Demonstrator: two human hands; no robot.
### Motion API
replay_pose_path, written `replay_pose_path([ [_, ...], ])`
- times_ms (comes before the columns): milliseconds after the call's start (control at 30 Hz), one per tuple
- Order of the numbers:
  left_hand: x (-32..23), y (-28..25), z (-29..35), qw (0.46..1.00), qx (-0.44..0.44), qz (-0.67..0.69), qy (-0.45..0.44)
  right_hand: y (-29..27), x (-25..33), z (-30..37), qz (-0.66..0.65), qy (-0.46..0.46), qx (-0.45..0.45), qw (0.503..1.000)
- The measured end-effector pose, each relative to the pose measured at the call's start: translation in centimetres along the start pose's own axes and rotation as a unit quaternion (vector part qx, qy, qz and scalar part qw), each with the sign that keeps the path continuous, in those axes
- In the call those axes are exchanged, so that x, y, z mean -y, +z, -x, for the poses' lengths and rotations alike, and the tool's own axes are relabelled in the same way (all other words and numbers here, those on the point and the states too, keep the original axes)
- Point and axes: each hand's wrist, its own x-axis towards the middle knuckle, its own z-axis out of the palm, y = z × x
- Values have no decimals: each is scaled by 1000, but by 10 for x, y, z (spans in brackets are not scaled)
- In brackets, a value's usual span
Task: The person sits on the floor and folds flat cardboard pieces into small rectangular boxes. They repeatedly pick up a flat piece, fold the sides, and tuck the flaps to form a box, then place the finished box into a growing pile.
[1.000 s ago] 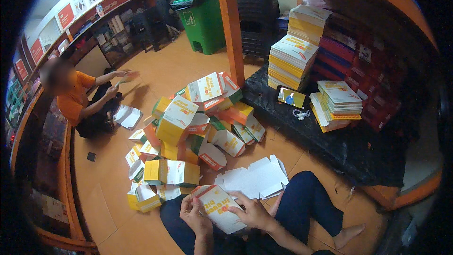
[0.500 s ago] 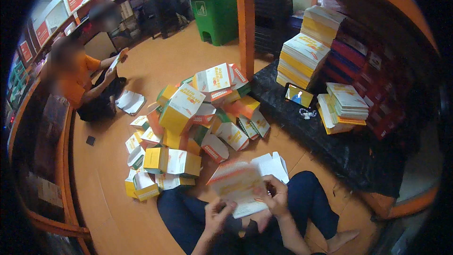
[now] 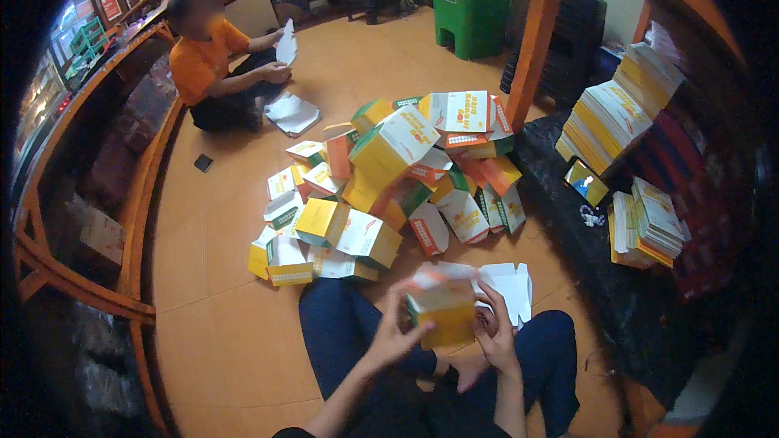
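Note:
Above my crossed legs, a partly folded cardboard box (image 3: 445,315) with yellow, green and orange panels is held between my hands, somewhat blurred. My left hand (image 3: 395,328) grips its left side, fingers up along the edge and thumb at the front. At its right side, my right hand (image 3: 493,328) is closed on the panel edge. Just beyond my right hand lies a flat white carton blank (image 3: 511,288) on the floor. A heap of folded boxes (image 3: 389,146) in white, yellow, green and orange spreads out in front of me.
Stacked flat cartons (image 3: 608,118) and a smaller pile (image 3: 649,223) stand on a black-covered ledge at right, beside a propped phone (image 3: 586,184). An orange post (image 3: 535,40) rises near a green bin (image 3: 472,8). Another person (image 3: 207,65) sits at far left, holding a white blank.
The flat carton in my hands is now bent into a box shape with its yellow side showing. My view has swung left, so the scene sits farther right.

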Motion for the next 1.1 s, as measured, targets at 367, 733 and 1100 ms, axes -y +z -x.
replay_pose_path([
  [367,26,-117,-50,949,-233,43,-210,2,-75,-14,170,99,33,980],
  [733,80,-79,3,988,-102,-30,-109,18,-178,-110,531,13,89,842],
  [1100,119,-30,26,987,-37,-80,-135,18,-169,-97,541,-21,67,838],
])
